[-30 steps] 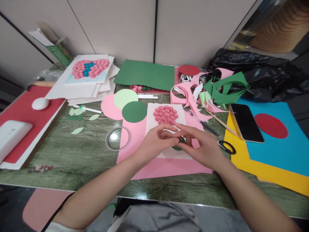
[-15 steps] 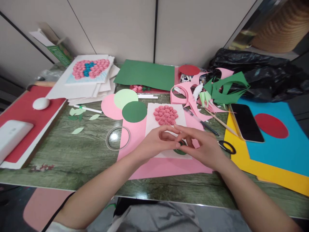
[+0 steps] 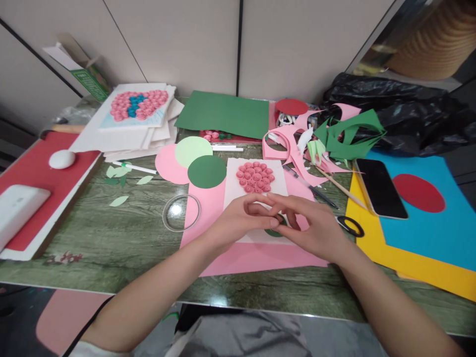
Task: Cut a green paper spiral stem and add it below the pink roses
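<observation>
A head-worn camera looks down across the tabletop (image 3: 130,233).

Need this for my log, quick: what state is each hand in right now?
Left hand: closed, fingertips holding the dark green paper.
Right hand: closed, fingertips on the same paper.
</observation>
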A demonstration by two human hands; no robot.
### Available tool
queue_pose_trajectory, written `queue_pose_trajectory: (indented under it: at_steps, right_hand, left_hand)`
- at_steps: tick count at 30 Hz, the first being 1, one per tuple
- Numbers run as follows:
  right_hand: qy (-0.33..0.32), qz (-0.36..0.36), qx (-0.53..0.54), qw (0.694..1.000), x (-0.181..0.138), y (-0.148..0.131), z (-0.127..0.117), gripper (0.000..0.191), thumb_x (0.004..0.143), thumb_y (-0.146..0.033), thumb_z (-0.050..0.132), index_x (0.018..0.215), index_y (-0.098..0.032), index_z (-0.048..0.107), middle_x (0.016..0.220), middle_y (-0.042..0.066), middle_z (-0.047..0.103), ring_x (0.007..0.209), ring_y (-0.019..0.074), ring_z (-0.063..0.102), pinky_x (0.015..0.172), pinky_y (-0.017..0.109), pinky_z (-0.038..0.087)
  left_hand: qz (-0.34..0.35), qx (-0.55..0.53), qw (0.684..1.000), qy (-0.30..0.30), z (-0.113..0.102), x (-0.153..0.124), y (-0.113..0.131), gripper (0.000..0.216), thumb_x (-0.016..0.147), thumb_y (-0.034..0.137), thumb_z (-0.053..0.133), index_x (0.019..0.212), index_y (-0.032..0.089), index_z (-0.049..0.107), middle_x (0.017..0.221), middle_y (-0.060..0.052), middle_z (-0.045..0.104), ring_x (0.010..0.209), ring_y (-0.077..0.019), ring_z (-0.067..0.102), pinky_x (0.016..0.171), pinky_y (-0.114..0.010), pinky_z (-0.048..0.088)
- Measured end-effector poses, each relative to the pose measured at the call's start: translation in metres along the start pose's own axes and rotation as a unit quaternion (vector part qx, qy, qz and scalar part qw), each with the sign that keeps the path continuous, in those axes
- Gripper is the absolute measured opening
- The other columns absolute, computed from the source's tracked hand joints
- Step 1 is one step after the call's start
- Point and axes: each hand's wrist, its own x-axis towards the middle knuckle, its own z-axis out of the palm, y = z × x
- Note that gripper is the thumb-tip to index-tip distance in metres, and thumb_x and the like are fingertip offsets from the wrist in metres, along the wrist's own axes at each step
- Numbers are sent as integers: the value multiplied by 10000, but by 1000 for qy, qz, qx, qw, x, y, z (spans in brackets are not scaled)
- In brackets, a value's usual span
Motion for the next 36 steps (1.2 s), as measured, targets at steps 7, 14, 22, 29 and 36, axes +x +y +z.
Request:
queue_pose_trajectory:
  at_steps: [7, 14, 22, 29, 36]
  right_hand:
    - [-46, -5, -30, 998, 0, -1, -7, 567, 793, -108, 577, 1300, -343, 482, 568, -76, 570, 487, 88, 460, 517, 209, 395]
    - [18, 6, -22, 1000, 0, 2, 0, 553, 776, -92, 611, 1244, -364, 499, 886, -59, 694, 503, 73, 449, 573, 225, 425]
    - [35, -23, -30, 999, 1, -1, 6, 457, 778, -107, 614, 1199, -277, 557, 613, -61, 491, 546, 99, 472, 568, 224, 410]
    - [38, -30, -23, 999, 1, 0, 7, 476, 786, -114, 607, 1216, -302, 533, 681, -47, 549, 553, 102, 465, 584, 233, 420]
    - [32, -4, -9, 999, 0, 0, 5, 489, 799, -142, 604, 1237, -334, 505, 822, -26, 632, 519, 88, 460, 602, 252, 443]
  left_hand:
    - [10, 43, 999, -3, -3, 0, -2, 277, 676, 179, 729, 931, 176, 620, 734, -6, 641, 713, -119, 594, 737, -287, 435]
    - [5, -10, 1000, 14, 0, 3, -4, 328, 667, 169, 739, 970, 155, 613, 789, -25, 654, 765, -138, 616, 813, -319, 429]
    - [14, -46, 999, -7, 0, 4, -11, 284, 664, 178, 747, 913, 150, 613, 816, -32, 644, 825, -159, 615, 854, -348, 422]
    - [15, -34, 999, -12, 0, 4, -9, 267, 678, 193, 741, 910, 154, 616, 835, -32, 642, 839, -157, 613, 862, -342, 420]
    - [6, -35, 999, 11, 0, 3, -8, 287, 680, 207, 737, 936, 158, 617, 799, -18, 638, 768, -131, 604, 830, -317, 414]
